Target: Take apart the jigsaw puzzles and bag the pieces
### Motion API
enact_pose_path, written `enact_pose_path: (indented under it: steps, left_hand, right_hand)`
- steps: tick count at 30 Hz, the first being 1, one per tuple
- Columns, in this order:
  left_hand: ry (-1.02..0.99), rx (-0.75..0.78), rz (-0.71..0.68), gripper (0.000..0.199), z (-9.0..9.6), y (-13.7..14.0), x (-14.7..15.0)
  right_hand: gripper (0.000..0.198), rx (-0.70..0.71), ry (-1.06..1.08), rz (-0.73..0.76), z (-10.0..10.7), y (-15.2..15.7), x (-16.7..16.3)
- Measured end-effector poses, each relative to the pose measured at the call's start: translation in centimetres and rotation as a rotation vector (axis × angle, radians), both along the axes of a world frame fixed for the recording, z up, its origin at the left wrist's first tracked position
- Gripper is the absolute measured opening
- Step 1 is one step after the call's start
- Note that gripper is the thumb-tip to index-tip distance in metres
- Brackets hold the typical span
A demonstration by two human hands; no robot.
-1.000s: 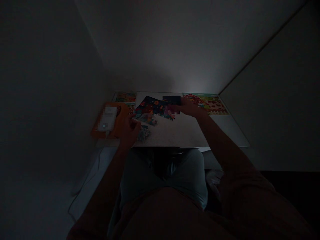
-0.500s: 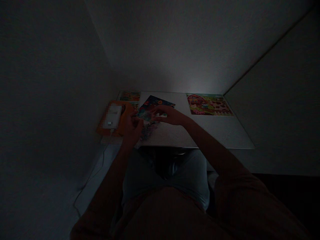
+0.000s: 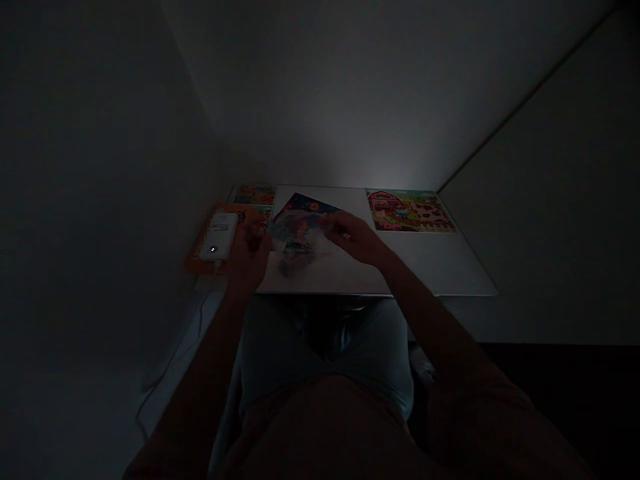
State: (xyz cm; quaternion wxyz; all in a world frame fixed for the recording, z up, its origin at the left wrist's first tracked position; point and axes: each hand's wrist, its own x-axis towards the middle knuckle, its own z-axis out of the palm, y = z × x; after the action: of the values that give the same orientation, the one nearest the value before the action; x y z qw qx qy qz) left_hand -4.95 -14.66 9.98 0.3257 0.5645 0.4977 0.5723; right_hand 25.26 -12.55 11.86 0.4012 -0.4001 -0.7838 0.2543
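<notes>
The scene is very dark. My left hand (image 3: 250, 252) and my right hand (image 3: 357, 237) are raised just over the white table (image 3: 440, 267). Each grips one side of a clear plastic bag of puzzle pieces (image 3: 297, 235), which is stretched between them. Behind the bag, a dark blue puzzle picture (image 3: 306, 202) lies flat on the table. My lap shows below the table's near edge.
A colourful farm picture (image 3: 410, 210) lies at the table's far right. At the left, a white device with a small light (image 3: 219, 237) rests on an orange box (image 3: 203, 260), and its cable (image 3: 170, 363) hangs to the floor. Walls close in behind and on both sides.
My right hand came back from the far middle of the table towards my left hand. Both hands now hold the bag, lifted and spread over the blue picture.
</notes>
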Motion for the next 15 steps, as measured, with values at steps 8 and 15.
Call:
enact_pose_path:
  steps: [8,15]
  left_hand:
    - [-0.092,-0.027,0.043,0.045,-1.2,-0.5,-0.8]
    - [-0.127,-0.059,0.005,0.05,-1.5,-1.0,-1.1]
  right_hand:
    - [0.041,-0.039,0.004,-0.374,-4.1,4.0,5.2]
    - [0.045,-0.295,-0.329,-0.625,-12.2,5.2,5.9]
